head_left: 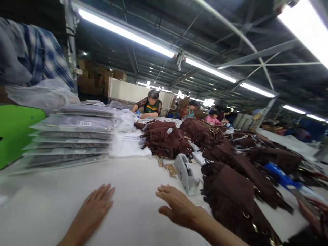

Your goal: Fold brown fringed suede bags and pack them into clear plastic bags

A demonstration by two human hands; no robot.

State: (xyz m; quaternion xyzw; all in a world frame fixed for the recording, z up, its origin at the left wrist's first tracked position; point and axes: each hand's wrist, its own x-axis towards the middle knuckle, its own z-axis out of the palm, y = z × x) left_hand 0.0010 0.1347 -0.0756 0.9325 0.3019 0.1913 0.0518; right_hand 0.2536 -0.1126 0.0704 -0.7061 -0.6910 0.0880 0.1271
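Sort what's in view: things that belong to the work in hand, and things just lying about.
Likely in the work, being nearest the open, empty hands:
- grey tape dispenser, by the right hand
- brown fringed pieces
- stacked plastic packets, beyond the left hand

Probably just lying about:
- green panel
- plaid cloth
- cardboard boxes

bare left hand (93, 209) is basically palm-down, fingers stretched forward — and the bare right hand (177, 205) angles inward, thumb spread, fingers pretty relaxed
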